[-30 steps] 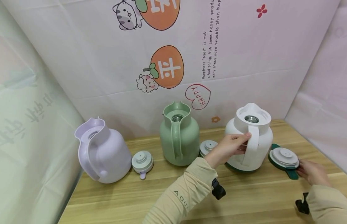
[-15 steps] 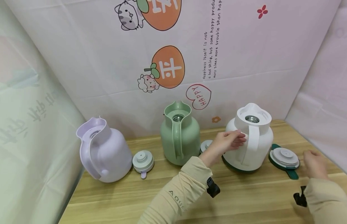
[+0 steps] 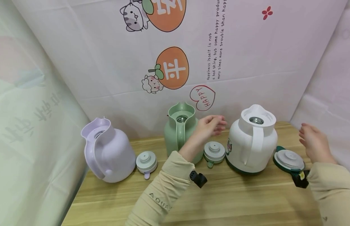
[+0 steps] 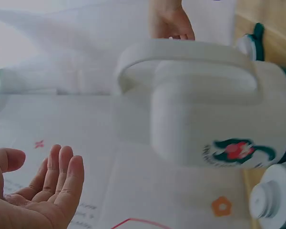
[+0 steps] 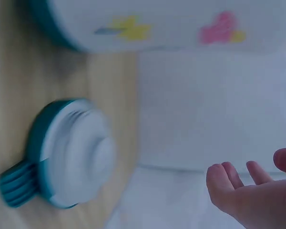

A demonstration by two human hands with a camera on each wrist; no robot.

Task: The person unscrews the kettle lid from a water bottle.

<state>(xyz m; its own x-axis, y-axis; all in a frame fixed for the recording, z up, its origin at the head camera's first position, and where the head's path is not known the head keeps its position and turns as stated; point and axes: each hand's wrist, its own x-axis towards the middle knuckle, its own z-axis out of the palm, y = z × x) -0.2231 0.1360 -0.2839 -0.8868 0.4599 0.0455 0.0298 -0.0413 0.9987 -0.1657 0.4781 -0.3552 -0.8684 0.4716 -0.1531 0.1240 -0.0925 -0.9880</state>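
Note:
A white thermos jug (image 3: 249, 147) with a dark green base stands uncovered, its handle facing me. My left hand (image 3: 207, 130) is raised to its left, in front of the green jug (image 3: 170, 135); in the left wrist view its fingers (image 4: 69, 181) are spread and hold nothing. To the right, above the white jug's lid (image 3: 289, 159), hovers my right hand (image 3: 316, 141), relaxed and apart from it. That lid lies upside down, its dark green tab (image 5: 19, 183) visible in the right wrist view. Another upturned lid (image 3: 214, 152) with a green tab lies between the green and white jugs.
At the left a lilac jug (image 3: 115, 157) stands uncovered, with an upturned lid (image 3: 146, 161) beside it. All stand on a wooden table (image 3: 220, 201). A printed white cloth (image 3: 242, 56) hangs close behind, and pale cloth flanks both sides.
My left hand has let go of the white jug's handle and moved left and up. My right hand has left the lid and risen above it. The jugs have stayed put.

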